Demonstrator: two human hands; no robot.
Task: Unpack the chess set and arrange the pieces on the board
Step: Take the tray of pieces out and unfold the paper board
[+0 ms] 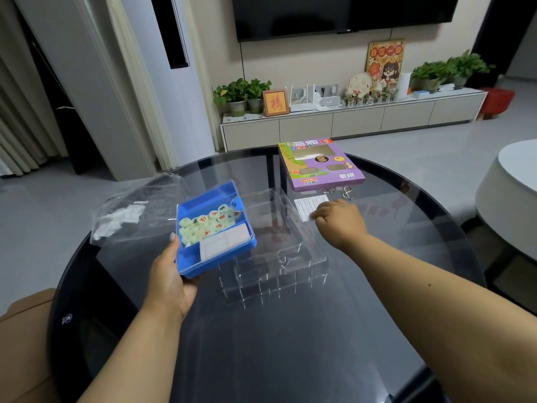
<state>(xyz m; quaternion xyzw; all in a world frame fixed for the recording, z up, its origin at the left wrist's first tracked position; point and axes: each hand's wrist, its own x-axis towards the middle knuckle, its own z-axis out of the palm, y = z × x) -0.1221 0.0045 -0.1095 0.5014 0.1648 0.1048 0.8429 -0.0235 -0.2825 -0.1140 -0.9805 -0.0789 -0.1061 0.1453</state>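
My left hand (pixel 171 274) grips the near left corner of a blue plastic tray (pixel 190 261) and holds it tilted above the glass table. Several pale round chess pieces (pixel 203 223) with red and dark characters lie in its larger compartment. A folded white board sheet with red lines (pixel 223 242) lies in the tray's near compartment. My right hand (pixel 338 221) reaches to the right of a clear plastic insert (pixel 287 251), its fingers curled on a white paper slip (pixel 308 206). The purple chess box (pixel 321 165) lies at the far side.
The round dark glass table (pixel 290 330) carries a crumpled clear plastic bag (pixel 130 216) at the left and small metal ring puzzles (pixel 345 193) near the box. A white round table (pixel 511 193) stands at the right. A TV cabinet with plants is beyond.
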